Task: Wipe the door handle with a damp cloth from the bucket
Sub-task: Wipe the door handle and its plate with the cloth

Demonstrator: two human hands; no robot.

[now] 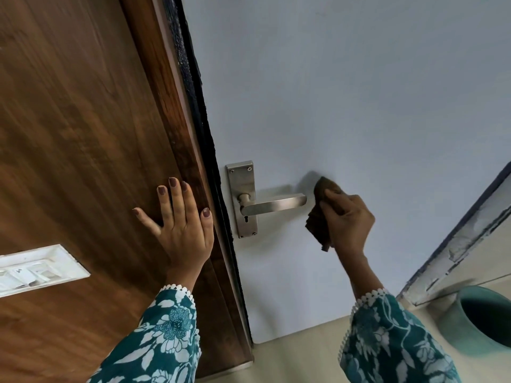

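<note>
right hand (349, 219) clenched on the brown cloth (322, 214), lever handle (276, 203) lying horizontal at its 9 o'clock, tip nearly touching

- Left hand (182, 230), left of the door handle (272, 203): fingers (177, 194) bear dark brownish-mauve nail polish.
- Both sleeves (163, 335) are teal fabric printed with white leaves and flowers.
- Each cuff (177, 287) ends in white scalloped lace trim.

Brushed matt metal on the lever handle (273, 203), soft brown cloth (320, 214), smooth matt paint on the door (359, 106), glossy wood-grain frame (83, 120).
</note>
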